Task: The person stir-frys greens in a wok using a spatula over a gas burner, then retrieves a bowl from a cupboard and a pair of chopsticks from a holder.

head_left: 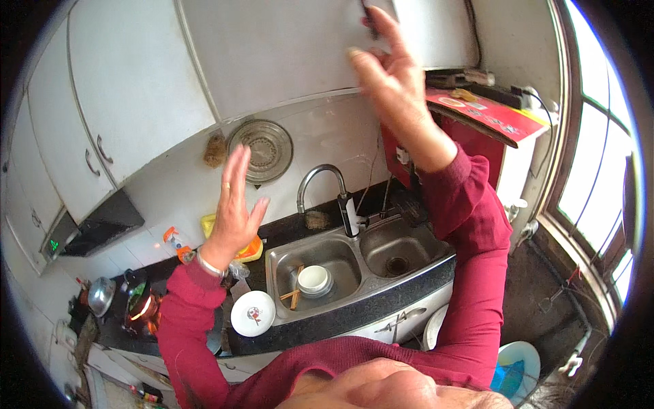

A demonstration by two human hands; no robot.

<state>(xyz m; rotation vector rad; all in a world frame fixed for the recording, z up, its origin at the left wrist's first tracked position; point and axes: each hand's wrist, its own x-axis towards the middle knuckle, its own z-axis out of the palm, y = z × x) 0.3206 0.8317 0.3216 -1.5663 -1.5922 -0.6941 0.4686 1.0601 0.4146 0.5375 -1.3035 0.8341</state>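
Observation:
My right hand [395,75] is raised high against the grey upper cabinet door [272,48]. Its fingers are hooked at a dark door handle [370,24], and the thumb stands apart from them. Lower and to the left, my left hand [235,215] is held up, fingers stretched, with nothing in it. Behind that hand, a round metal lid or tray [262,151] leans on the tiled wall. Below and between my arms is a double steel sink [364,286]. In its left basin sit white bowls [313,279] and wooden chopsticks [295,298].
A white plate [253,313] lies on the dark counter by my left sleeve. Above the sink rises a curved faucet [322,170]. To the far left, flame shows by a dark wok [139,300]. A red box [490,112] stands right, near the window [593,163].

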